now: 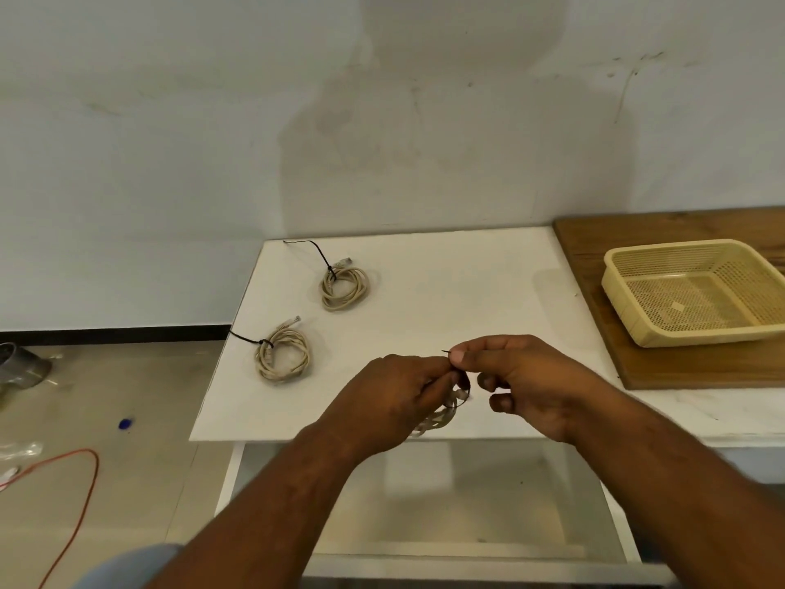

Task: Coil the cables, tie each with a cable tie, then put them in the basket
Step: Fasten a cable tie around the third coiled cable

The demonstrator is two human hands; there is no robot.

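Two beige coiled cables lie on the white table (446, 299), each bound by a black cable tie: one at the back (343, 287), one nearer the left edge (282, 354). A third beige coil (441, 414) hangs under my left hand (395, 397), which grips it above the table's front edge. My right hand (522, 376) pinches a thin black cable tie (465, 395) that loops around this coil; its tip pokes out past my thumb. The two hands touch at the fingertips. The yellow mesh basket (616, 286) stands empty at the right.
The basket rests on a brown wooden board (662, 367) at the table's right. A wall runs close behind. On the floor to the left lie an orange cord (83, 503), a grey pipe piece (19, 365) and a small blue object (125, 423).
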